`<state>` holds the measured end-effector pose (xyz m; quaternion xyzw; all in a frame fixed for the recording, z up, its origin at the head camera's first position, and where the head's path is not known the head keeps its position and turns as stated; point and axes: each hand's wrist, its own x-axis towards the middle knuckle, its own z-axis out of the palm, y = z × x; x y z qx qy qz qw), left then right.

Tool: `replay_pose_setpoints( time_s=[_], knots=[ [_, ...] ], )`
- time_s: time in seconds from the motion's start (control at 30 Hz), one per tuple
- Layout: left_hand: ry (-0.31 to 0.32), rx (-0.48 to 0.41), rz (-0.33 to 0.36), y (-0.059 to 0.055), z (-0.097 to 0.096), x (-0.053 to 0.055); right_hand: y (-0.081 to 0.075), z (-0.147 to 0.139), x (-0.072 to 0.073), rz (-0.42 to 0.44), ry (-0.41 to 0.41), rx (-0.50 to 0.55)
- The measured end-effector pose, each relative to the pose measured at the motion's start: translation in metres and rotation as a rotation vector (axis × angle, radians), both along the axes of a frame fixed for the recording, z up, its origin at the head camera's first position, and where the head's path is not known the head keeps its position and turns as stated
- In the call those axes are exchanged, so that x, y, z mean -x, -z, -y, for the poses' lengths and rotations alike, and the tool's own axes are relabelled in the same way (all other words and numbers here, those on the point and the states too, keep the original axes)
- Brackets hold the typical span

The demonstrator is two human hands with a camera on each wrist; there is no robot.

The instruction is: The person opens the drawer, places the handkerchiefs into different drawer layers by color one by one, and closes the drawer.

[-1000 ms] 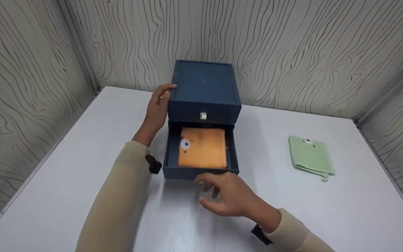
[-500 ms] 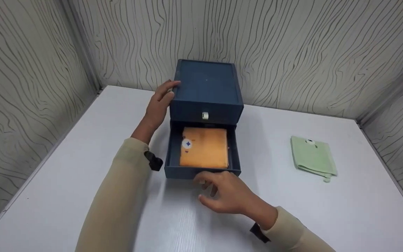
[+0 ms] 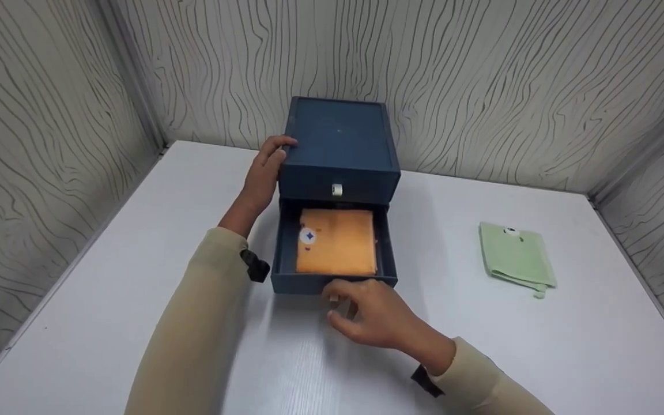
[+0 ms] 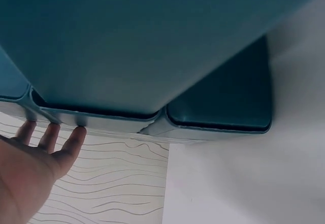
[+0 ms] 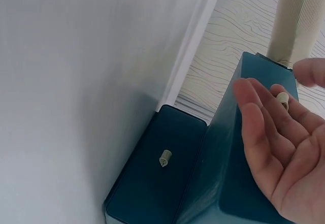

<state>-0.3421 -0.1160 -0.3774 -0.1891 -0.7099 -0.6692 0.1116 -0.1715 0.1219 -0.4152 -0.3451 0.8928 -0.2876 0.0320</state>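
Observation:
A dark blue drawer unit [image 3: 338,135] stands at the back of the white table, its middle drawer [image 3: 286,248] pulled out. Inside that drawer lies a folded orange cloth [image 3: 338,245] with a white round patch. My left hand [image 3: 261,178] rests along the unit's left side, fingertips at its top edge; the left wrist view has the fingers extended against the wall. At the front of the pulled-out drawer is my right hand [image 3: 375,314], its loosely bent fingers beside the small pale knob [image 5: 283,100] and the thumb held apart from it.
A folded green cloth [image 3: 517,256] with a white eye-like patch lies on the table [image 3: 441,242] to the right. The lower drawer [image 5: 152,168], with its own pale knob, is pushed in. Wood-grain patterned panels [image 3: 459,86] enclose the back and sides.
My right thumb has come slightly closer to the fingers at the drawer knob. The left hand keeps its place, and the drawer shows no clear movement.

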Motion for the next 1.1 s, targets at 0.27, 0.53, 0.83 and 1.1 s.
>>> replay_pose_setpoints(
  time_s=[0.27,0.53,0.83,1.1],
  knots=[
    [-0.017,0.003,0.0,0.002,-0.002,0.001,0.002,0.001,0.003,-0.054,0.001,0.022],
    [-0.004,0.008,0.0,-0.01,-0.002,-0.011,0.001,0.0,0.005,-0.044,0.0,0.029],
    [-0.023,0.043,0.01,-0.008,-0.001,-0.008,0.002,-0.001,0.008,-0.038,-0.001,0.045],
    [-0.025,0.052,-0.005,0.003,-0.001,0.0,0.001,0.0,0.011,-0.069,0.014,0.048]
  ],
)
